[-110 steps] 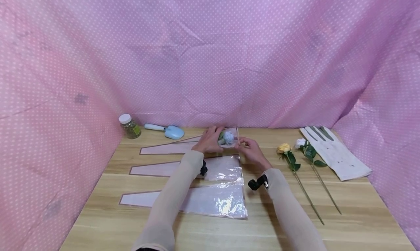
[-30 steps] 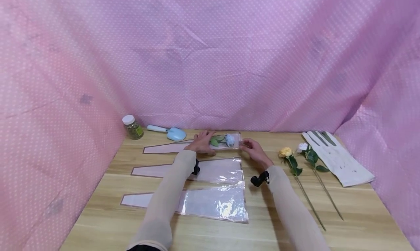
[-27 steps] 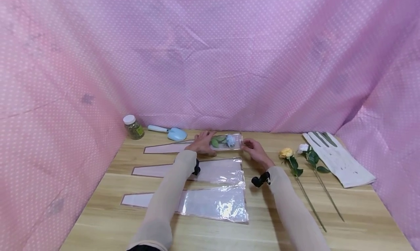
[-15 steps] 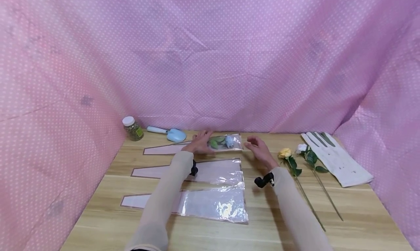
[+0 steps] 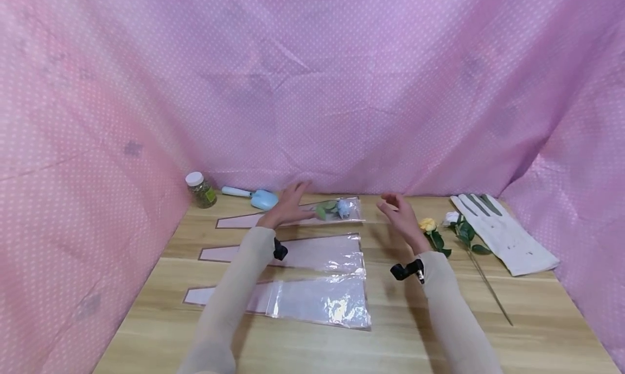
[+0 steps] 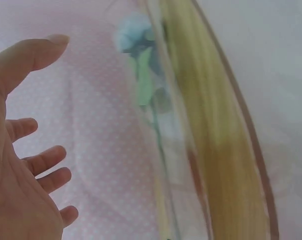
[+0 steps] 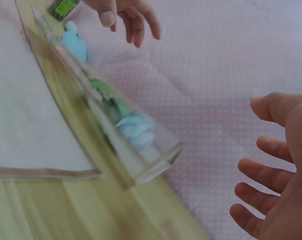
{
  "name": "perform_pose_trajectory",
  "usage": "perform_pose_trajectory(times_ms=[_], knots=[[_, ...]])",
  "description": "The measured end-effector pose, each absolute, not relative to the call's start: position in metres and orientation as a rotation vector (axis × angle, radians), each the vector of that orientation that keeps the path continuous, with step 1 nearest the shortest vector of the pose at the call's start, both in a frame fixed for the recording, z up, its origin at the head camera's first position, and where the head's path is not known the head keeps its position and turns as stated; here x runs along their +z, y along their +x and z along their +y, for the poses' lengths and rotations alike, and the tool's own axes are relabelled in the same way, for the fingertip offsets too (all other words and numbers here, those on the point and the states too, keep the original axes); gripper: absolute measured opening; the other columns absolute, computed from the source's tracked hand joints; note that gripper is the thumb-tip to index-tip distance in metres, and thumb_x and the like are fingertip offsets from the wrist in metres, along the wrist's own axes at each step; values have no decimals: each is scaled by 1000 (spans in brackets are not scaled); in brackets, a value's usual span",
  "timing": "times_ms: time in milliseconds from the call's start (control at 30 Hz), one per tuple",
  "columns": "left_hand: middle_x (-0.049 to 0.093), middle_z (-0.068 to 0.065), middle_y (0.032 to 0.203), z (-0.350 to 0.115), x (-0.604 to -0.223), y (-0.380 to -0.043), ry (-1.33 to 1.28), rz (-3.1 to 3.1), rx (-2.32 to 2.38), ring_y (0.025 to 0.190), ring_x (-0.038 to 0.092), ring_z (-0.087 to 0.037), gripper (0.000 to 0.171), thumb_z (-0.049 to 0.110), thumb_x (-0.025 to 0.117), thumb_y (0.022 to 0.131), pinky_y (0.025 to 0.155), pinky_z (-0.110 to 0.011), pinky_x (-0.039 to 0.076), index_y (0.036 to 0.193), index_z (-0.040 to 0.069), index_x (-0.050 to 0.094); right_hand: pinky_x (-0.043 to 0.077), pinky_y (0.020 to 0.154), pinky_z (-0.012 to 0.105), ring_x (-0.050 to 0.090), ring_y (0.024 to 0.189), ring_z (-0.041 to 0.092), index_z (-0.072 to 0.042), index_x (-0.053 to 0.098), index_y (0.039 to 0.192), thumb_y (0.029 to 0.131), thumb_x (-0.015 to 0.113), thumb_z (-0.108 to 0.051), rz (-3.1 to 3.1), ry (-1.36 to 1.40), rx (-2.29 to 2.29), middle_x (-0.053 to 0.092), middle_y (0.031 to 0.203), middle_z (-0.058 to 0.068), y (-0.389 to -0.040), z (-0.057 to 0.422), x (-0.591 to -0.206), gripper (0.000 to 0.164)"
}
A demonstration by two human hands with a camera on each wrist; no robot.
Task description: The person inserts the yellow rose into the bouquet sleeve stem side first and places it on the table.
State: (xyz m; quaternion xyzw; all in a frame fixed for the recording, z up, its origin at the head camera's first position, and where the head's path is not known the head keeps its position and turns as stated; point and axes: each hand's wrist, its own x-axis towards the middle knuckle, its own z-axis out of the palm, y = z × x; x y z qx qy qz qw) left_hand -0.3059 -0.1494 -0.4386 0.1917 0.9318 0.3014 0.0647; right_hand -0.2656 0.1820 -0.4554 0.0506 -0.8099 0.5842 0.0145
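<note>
A light blue rose [image 5: 344, 208] with green leaves lies inside a clear flower sleeve [image 5: 239, 222] with a brown border, at the back of the table. In the right wrist view the sleeve's wide mouth [image 7: 161, 165] gapes beyond the rose's bloom [image 7: 136, 129]. My left hand [image 5: 288, 204] hovers over the sleeve's narrower half, fingers spread, holding nothing. To the right of the mouth, my right hand [image 5: 402, 219] is raised with fingers loosely bent and nothing in them. Two more flat sleeves [image 5: 322, 253] lie nearer me.
A yellow rose [image 5: 428, 225], its stem hidden behind my right arm, and a white rose [image 5: 451, 218] lie at right. Beside them is a white glove [image 5: 512, 243]. A light blue trowel [image 5: 264, 200] and a lidded jar [image 5: 201, 190] stand back left, before a pink dotted cloth [image 5: 312, 92].
The blue rose has slid further into its sleeve, showing more leaves. Both hands have let go of the sleeve and drawn apart, left hand leftward, right hand rightward.
</note>
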Motion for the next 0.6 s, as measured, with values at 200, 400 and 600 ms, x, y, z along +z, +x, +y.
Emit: perform_pose_trajectory(times_ms=[200, 400, 600], knots=[[21, -19, 164, -161, -436, -286, 556, 2896, 929, 152, 18, -42, 94, 40, 77, 84, 121, -65, 19, 159, 17, 25, 36, 116, 53, 40, 142, 41, 7, 44, 140, 101, 57, -19, -2497, 172, 1788, 48, 146, 29, -250, 186, -447, 48], [25, -18, 162, -171, -439, -258, 500, 2950, 941, 151, 22, -42, 94, 39, 77, 84, 121, -64, 24, 159, 15, 26, 40, 112, 49, 43, 140, 40, 7, 47, 137, 101, 58, -19, -2498, 202, 1744, 50, 144, 27, -232, 189, -447, 46], [33, -20, 158, -177, -443, -229, 472, 2955, 981, 147, 31, -43, 88, 35, 78, 83, 116, -64, 32, 155, 11, 33, 40, 113, 55, 43, 139, 41, 5, 48, 138, 100, 60, -18, -2536, 208, 1733, 50, 145, 25, -211, 187, -454, 45]])
